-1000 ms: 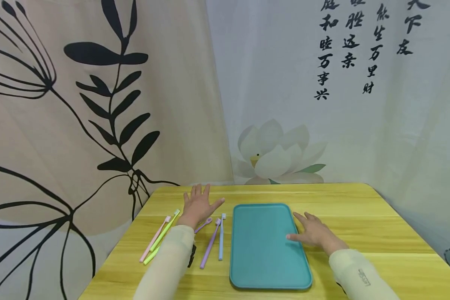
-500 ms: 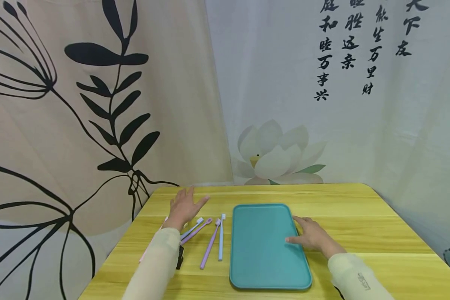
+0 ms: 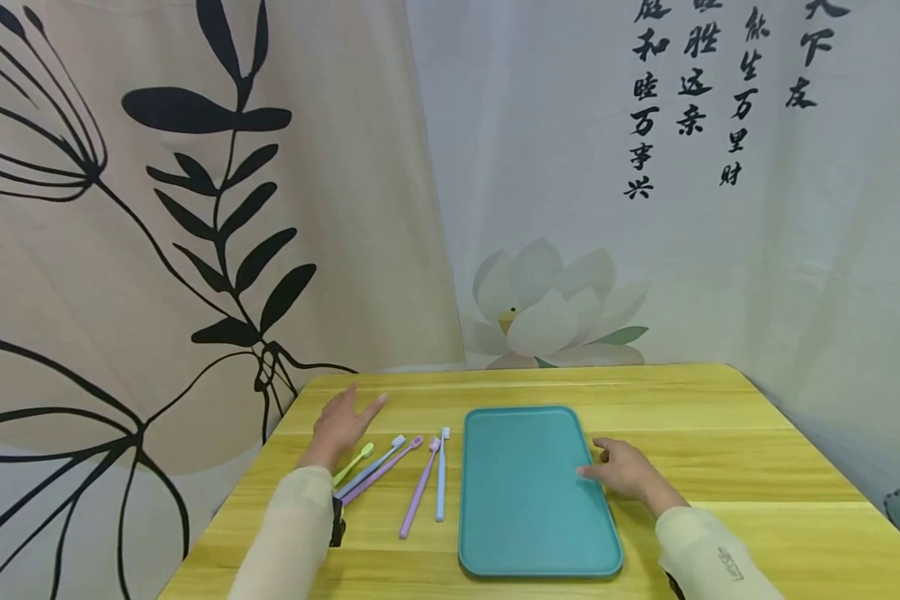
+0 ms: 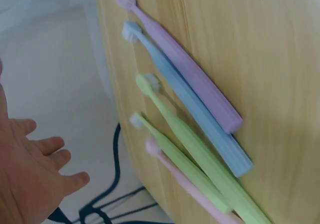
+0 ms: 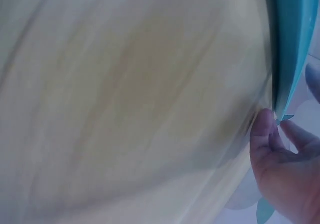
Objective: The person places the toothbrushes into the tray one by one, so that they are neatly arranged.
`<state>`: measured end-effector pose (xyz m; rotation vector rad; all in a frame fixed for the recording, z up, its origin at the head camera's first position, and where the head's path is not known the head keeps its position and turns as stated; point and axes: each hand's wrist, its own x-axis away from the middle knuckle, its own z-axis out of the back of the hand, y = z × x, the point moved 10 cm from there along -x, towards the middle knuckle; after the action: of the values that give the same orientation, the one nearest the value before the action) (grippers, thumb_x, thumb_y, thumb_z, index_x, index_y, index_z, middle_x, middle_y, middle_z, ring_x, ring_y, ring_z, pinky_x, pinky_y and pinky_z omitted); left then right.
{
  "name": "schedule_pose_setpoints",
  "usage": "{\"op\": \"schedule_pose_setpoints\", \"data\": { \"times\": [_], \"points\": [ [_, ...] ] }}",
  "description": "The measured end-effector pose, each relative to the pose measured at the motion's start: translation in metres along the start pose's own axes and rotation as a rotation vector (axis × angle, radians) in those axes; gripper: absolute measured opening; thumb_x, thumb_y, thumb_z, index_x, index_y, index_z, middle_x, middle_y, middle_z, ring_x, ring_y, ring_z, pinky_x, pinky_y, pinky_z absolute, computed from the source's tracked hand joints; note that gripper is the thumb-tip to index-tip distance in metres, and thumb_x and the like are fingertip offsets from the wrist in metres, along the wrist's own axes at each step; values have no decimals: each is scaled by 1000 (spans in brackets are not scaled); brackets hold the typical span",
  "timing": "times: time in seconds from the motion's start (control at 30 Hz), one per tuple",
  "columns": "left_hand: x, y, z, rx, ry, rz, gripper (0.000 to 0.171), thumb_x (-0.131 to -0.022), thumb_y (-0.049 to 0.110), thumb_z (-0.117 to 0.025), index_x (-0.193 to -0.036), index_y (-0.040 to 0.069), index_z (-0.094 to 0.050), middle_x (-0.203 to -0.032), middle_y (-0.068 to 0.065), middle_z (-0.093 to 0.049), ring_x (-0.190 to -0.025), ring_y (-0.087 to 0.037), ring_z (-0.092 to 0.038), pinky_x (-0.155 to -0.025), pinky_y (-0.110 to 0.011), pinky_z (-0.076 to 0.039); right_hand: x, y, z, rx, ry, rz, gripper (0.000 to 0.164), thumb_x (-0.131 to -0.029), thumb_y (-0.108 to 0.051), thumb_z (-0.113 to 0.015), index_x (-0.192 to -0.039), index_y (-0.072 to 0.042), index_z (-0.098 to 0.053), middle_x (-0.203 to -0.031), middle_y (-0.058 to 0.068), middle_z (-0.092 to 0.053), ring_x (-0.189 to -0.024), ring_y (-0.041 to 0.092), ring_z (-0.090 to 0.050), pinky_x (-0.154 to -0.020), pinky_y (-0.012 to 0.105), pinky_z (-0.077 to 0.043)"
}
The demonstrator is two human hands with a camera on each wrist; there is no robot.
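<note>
My left hand (image 3: 339,427) reaches over the left side of the table, thumb spread and nothing in it. In the left wrist view its fingers are spread apart from the toothbrushes. A purple toothbrush (image 4: 190,69), a blue toothbrush (image 4: 192,102), two green ones and a pink toothbrush (image 4: 187,184) lie side by side there. In the head view my left arm hides some of them. Another purple toothbrush (image 3: 420,490) and a blue toothbrush (image 3: 441,479) lie nearer the tray. My right hand (image 3: 630,473) is at the right rim of the teal tray (image 3: 536,492), fingers loosely bent, thumb over the edge.
The tray lies on the wooden table (image 3: 720,450), right of the toothbrushes. A printed curtain (image 3: 360,208) with plants, a lotus and writing hangs behind the table's back edge.
My left hand has moved left over the toothbrushes, uncovering the blue and purple ones and a green head. My right hand stays by the tray, its fingers now more bent.
</note>
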<state>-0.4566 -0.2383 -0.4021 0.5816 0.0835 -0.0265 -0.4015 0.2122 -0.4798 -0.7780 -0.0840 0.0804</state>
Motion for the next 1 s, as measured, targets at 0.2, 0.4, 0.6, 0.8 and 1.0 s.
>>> {"op": "schedule_pose_setpoints", "data": {
  "times": [0.2, 0.4, 0.6, 0.8, 1.0],
  "points": [
    [3, -21, 2, 52, -28, 5, 91, -99, 61, -46, -156, -3, -15, -158, -31, -17, -144, -51, -14, -113, -64, -15, 4, 5, -2, -158, 15, -59, 62, -91, -15, -71, -138, 15, -45, -123, 32, -57, -92, 28, -63, -73, 39, -54],
    [7, -47, 7, 152, -39, 64, 90, -99, 59, -47, -157, -1, -14, -158, -31, -15, -143, -51, -14, -113, -64, -16, 5, 9, -2, -268, 18, -96, 58, -91, -6, -67, -140, 15, -43, -117, 27, -60, -82, 22, -61, -67, 36, -53],
    [19, -71, 7, 224, -66, 137, 97, -97, 66, -44, -158, 0, -8, -159, -32, -10, -143, -51, -12, -112, -66, -15, 4, 9, -4, -308, 5, -110, 57, -91, -3, -65, -141, 14, -43, -115, 24, -63, -89, 24, -65, -69, 38, -55],
    [33, -88, 7, 268, -68, 177, 89, -101, 60, -40, -159, 2, -4, -158, -33, -13, -141, -53, -17, -109, -68, -20, 2, 14, -8, -337, 3, -139, 56, -90, 1, -64, -141, 13, -44, -118, 26, -62, -88, 23, -65, -72, 38, -56],
    [37, -107, 6, 326, -72, 205, 97, -97, 67, -41, -159, 3, -3, -157, -34, -11, -141, -53, -17, -110, -66, -21, 0, 20, -9, -373, 4, -173, 56, -89, 4, -64, -142, 12, -44, -113, 22, -59, -90, 23, -62, -73, 36, -56]
  ]
}}
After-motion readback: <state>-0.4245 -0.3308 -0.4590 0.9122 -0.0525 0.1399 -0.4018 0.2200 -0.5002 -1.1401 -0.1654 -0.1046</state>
